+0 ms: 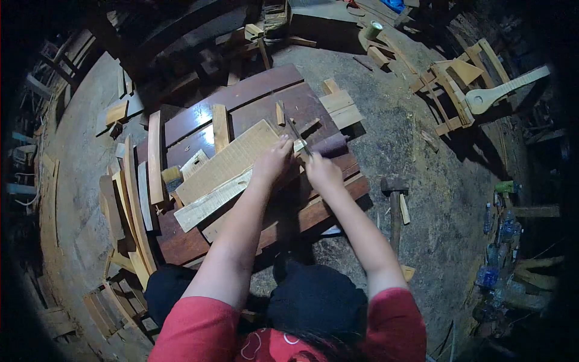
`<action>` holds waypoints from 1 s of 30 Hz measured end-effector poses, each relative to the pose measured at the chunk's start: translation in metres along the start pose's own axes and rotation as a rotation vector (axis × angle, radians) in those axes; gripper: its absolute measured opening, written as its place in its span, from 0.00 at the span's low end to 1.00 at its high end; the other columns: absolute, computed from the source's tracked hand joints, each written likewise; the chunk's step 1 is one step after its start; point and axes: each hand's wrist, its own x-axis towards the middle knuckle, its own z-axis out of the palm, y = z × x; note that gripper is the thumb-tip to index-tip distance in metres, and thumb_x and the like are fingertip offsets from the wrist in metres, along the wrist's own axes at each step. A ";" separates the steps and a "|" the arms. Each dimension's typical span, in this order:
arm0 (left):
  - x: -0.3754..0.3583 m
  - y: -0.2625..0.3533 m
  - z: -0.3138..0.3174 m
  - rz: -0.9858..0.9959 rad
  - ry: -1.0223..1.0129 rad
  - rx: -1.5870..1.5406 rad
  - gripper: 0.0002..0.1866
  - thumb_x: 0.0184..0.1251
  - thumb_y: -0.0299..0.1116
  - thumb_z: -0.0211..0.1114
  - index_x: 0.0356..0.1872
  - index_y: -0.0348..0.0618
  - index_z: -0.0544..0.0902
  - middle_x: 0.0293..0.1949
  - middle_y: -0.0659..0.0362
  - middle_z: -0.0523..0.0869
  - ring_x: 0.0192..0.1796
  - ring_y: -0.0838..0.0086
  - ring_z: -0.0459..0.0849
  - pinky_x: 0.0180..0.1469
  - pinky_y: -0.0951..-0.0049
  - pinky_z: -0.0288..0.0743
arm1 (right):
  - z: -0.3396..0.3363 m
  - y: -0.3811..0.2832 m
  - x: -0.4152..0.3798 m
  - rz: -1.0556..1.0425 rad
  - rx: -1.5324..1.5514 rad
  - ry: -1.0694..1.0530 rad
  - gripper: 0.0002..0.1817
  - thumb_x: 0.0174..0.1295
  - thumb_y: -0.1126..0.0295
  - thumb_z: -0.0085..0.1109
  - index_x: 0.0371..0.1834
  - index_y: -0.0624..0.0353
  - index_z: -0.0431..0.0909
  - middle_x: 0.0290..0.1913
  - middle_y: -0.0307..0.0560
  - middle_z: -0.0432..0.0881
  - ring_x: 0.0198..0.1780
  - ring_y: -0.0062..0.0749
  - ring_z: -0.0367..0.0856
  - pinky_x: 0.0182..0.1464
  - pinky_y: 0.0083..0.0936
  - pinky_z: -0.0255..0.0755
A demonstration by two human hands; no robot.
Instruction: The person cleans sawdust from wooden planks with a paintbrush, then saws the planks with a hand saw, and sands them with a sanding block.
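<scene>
My right hand is closed around the near end of a long thin dark tool that looks like a blade or file and points away from me. Right beside it, my left hand is closed, fingers bent at a small pale wood piece that meets the tool. Both hands are over a low dark-red wooden bench. Under and left of my left hand lie a wide tan board and a pale rough-edged strip of wood.
A brush and several wood strips lie on the bench's left side. A rolled dark sheet sits at its right edge. On the floor are a hammer, boards and, farther right, a wooden frame with a paddle-shaped piece.
</scene>
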 end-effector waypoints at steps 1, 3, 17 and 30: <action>0.000 -0.002 0.002 0.012 0.021 -0.004 0.16 0.57 0.41 0.52 0.41 0.43 0.70 0.50 0.51 0.73 0.40 0.58 0.78 0.37 0.63 0.74 | 0.000 -0.007 0.014 -0.022 0.021 0.021 0.13 0.57 0.62 0.39 0.25 0.59 0.67 0.21 0.57 0.76 0.25 0.52 0.76 0.28 0.44 0.70; -0.001 -0.002 0.003 0.029 0.033 -0.007 0.16 0.57 0.41 0.53 0.42 0.43 0.70 0.49 0.51 0.73 0.40 0.58 0.78 0.37 0.63 0.74 | 0.000 -0.008 0.012 -0.013 0.036 0.025 0.13 0.57 0.62 0.39 0.26 0.60 0.67 0.20 0.57 0.76 0.25 0.52 0.76 0.28 0.44 0.70; -0.001 0.005 -0.008 0.001 0.028 -0.022 0.14 0.56 0.39 0.52 0.40 0.42 0.71 0.47 0.51 0.75 0.38 0.56 0.78 0.37 0.62 0.74 | -0.011 0.020 -0.042 0.070 0.046 -0.086 0.13 0.57 0.61 0.40 0.27 0.59 0.67 0.21 0.58 0.76 0.26 0.54 0.75 0.30 0.47 0.68; 0.001 0.014 -0.024 -0.064 -0.112 -0.017 0.17 0.58 0.42 0.51 0.39 0.38 0.69 0.48 0.48 0.74 0.43 0.59 0.77 0.41 0.63 0.73 | -0.027 0.051 -0.133 0.100 -0.049 -0.116 0.08 0.55 0.64 0.43 0.29 0.57 0.66 0.18 0.57 0.75 0.22 0.53 0.75 0.24 0.45 0.69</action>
